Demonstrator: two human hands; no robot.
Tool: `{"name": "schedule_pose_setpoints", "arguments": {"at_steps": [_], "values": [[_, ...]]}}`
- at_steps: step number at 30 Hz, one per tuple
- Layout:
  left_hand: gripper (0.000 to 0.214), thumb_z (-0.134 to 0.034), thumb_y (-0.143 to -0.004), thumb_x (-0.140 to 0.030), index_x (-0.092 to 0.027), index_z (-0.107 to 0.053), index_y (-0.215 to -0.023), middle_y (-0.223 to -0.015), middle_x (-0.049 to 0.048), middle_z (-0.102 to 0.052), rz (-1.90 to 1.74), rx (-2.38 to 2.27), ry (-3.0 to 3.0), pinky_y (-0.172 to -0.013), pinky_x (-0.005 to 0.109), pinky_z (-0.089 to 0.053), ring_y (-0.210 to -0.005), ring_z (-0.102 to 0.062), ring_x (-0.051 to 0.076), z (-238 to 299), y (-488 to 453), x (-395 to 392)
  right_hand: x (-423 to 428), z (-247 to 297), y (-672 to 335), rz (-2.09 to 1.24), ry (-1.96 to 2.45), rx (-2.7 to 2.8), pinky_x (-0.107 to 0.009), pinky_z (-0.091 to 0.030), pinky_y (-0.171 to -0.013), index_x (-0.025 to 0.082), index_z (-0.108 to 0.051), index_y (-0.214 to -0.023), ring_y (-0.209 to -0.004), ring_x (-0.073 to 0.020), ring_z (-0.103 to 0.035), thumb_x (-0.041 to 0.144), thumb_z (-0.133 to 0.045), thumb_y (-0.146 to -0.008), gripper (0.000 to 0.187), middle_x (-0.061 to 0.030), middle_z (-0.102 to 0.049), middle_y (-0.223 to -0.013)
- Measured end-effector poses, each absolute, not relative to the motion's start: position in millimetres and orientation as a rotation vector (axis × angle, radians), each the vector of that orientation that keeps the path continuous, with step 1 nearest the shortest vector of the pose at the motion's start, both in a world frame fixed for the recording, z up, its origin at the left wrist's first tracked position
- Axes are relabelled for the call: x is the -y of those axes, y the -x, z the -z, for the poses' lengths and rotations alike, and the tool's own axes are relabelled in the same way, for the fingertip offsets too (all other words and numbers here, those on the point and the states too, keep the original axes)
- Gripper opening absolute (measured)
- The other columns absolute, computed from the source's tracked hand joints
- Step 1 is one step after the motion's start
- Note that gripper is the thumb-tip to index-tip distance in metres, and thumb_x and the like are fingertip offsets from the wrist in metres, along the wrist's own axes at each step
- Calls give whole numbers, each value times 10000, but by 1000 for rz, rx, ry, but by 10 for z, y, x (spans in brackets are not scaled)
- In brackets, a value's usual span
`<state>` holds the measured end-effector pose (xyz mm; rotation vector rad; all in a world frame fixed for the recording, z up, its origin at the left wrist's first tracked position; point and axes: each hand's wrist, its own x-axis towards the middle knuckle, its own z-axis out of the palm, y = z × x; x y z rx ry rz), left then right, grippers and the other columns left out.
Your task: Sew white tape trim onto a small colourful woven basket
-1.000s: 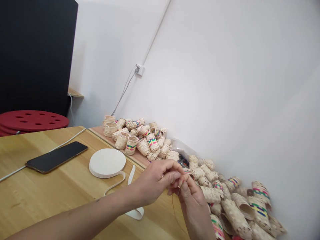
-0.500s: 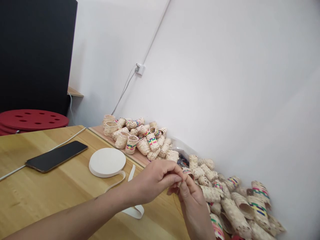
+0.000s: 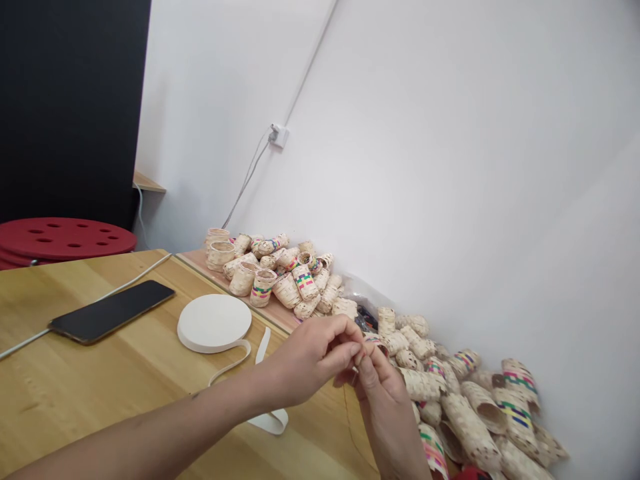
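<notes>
My left hand (image 3: 320, 357) reaches in from the left, thumb and forefinger pinched together. It meets the fingertips of my right hand (image 3: 387, 400), which is also closed in a pinch. A thin thread (image 3: 350, 427) hangs in a loose curve from between them; whatever else is at the fingertips is too small to make out. Under my left forearm runs a flat white band (image 3: 270, 423), which leads off a white roll (image 3: 215, 322) lying on the wooden table.
A black phone (image 3: 113, 311) with a white cable (image 3: 135, 271) lies at the left of the table (image 3: 75, 413). Many small woven baskets (image 3: 470, 427) are heaped along the wall (image 3: 425, 167), some behind my right hand. Red stools (image 3: 65, 239) stand beyond the table at far left.
Both hands stay pinched together at nearly the same spot, with slight finger movement. More of the hanging thread now shows below them. The view has shifted very slightly.
</notes>
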<state>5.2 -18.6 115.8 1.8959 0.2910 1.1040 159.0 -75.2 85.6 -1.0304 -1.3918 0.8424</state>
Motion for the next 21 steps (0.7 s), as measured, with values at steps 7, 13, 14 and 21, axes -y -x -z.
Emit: {"name": "schedule_pose_setpoints", "arguments": {"at_steps": [7, 13, 14, 21], "values": [[180, -547, -869, -326, -153, -577, -906, -709, -9, -584, -1063, -185, -1651, -577, 204, -415, -600, -525, 97, -1097, -114, 117, 747, -896, -1553, -749, 1016, 1346, -253, -428, -709, 209, -566, -811, -730, -134, -491, 462, -490, -930, 289, 16, -529, -764], [412, -797, -625, -414, -129, -542, -779, -655, 19, -628, -853, -108, -1312, -601, 230, -444, -608, -577, 122, -979, -292, 51, 750, -967, -1557, -323, 1259, 1331, -230, -397, -574, 200, -571, -780, -618, -129, -464, 499, -534, -881, 318, 26, -508, -669], [430, -816, -596, -413, -126, -543, -763, -630, 14, -623, -845, -118, -1284, -594, 230, -445, -587, -576, 119, -962, -316, 55, 753, -977, -1553, -290, 1285, 1354, -234, -400, -578, 197, -578, -781, -629, -134, -476, 500, -533, -878, 321, 19, -524, -679], [437, -838, -565, -417, -109, -589, -751, -598, -11, -602, -888, -162, -1223, -553, 220, -425, -518, -550, 95, -931, -350, 113, 781, -1013, -1558, -207, 1326, 1412, -239, -432, -643, 193, -604, -790, -706, -150, -546, 483, -517, -880, 316, 1, -599, -744]]}}
